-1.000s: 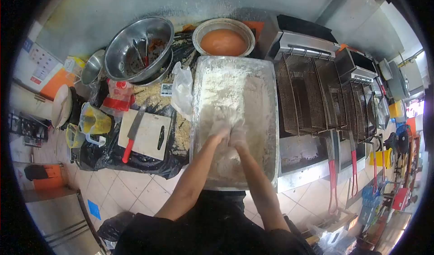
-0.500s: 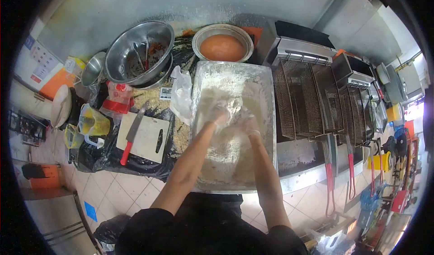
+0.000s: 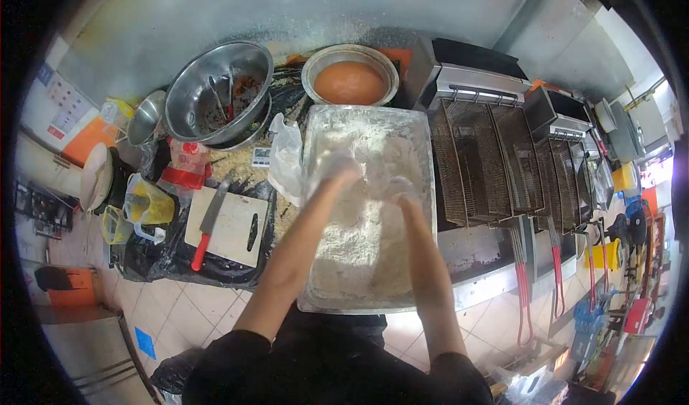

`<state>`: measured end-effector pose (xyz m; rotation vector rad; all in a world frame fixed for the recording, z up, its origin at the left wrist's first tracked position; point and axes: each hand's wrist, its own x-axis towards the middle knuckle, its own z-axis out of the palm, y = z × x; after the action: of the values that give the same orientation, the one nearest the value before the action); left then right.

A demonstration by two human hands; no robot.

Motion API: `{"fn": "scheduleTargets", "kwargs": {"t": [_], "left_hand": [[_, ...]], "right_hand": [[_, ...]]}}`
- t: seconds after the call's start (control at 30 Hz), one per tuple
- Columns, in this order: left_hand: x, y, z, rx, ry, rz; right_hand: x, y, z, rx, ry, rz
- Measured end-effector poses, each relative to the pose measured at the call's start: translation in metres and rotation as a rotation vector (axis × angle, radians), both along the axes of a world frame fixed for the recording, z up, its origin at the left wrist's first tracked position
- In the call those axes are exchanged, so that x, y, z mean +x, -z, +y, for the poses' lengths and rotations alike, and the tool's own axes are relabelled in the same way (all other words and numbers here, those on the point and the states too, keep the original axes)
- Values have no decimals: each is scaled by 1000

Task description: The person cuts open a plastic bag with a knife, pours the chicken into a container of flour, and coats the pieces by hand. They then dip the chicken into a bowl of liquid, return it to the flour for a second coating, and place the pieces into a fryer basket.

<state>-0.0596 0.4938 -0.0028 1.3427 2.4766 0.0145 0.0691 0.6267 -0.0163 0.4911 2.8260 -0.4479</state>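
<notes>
A large metal tray [image 3: 316, 290] holds pale flour [image 3: 359, 251], spread unevenly across its bottom. Over its left half, my left hand [image 3: 339, 167] is smeared by motion, in what looks like a clear glove dusted white. My right hand [image 3: 402, 188], gloved the same way, is low in the flour at the tray's centre right. Motion and flour hide the fingers of both hands, so I cannot make out anything in them. Just behind the tray stands a round pan of orange liquid batter [image 3: 350, 83].
Left of the tray lie a crumpled white bag [image 3: 286, 157] and a white cutting board [image 3: 233, 229] with a red-handled knife [image 3: 209, 222]. Steel bowls [image 3: 183, 104] with tongs stand behind. Wire fryer baskets [image 3: 474, 161] sit to the right, their red handles [image 3: 524, 301] jutting forward.
My left hand has moved slightly left and up, and my right hand a little right and down, so they are farther apart. The whole view has shifted slightly.
</notes>
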Motion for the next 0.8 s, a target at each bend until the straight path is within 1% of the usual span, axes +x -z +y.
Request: {"fn": "scheduleTargets", "kwargs": {"t": [0.03, 0.07, 0.13, 0.17, 0.2, 0.23, 0.27, 0.3, 0.33, 0.37, 0.4, 0.43, 0.47, 0.53, 0.57, 0.6, 0.63, 0.67, 0.7, 0.77, 0.8], "left_hand": [[7, 29, 5, -98, -44, 31], [21, 42, 6, -89, -49, 40], [37, 61, 9, 350, -366, 158], [27, 93, 12, 346, -367, 156], [22, 76, 4, 284, -295, 80], [15, 58, -4, 205, -201, 12], [12, 29, -9, 107, -72, 48], [10, 3, -14, -15, 92, 177], [9, -18, -16, -105, 248, 336], [8, -33, -16, -66, 260, 337], [6, -45, -14, -2, 247, 280], [7, -52, -12, 202, 146, 5], [5, -48, -9, 196, 142, 2], [-5, -39, -2, 200, 247, 277], [-9, -41, -4, 199, 246, 277], [-12, -47, -8, 483, 98, -16], [1, -90, -11, 438, 19, 12], [15, -135, -15, 391, -59, 38], [14, -140, -13, 389, -55, 34], [5, -145, -10, 55, -85, -42], [-1, -121, -14, 306, -88, -3]], "right_hand": [[-5, 27, -11, 72, -26, 7], [-7, 57, -21, 167, -22, 90], [-17, 126, -23, 332, 12, 306], [-17, 149, -11, 372, 17, 375], [-13, 141, -3, 365, 16, 410], [-5, 132, 9, 182, 91, 345], [4, 98, 14, 14, 182, 284], [12, 69, 18, -314, 346, 421], [14, 52, 20, -641, 507, 560], [11, 47, 23, -640, 506, 565], [9, 44, 25, -334, 400, 573], [9, 42, 26, -32, 293, 565], [8, 51, 35, -38, 292, 561], [2, 35, 44, -205, 224, 511], [-1, 22, 46, -267, 162, 462], [-3, 7, 48, -301, 100, 404], [-4, -7, 50, -320, 34, 334], [-4, -22, 52, -304, -27, 252], [-4, -38, 52, -255, -80, 147], [-7, -59, 49, -125, -178, -67], [-11, -61, 44, -57, -213, -156]]}}
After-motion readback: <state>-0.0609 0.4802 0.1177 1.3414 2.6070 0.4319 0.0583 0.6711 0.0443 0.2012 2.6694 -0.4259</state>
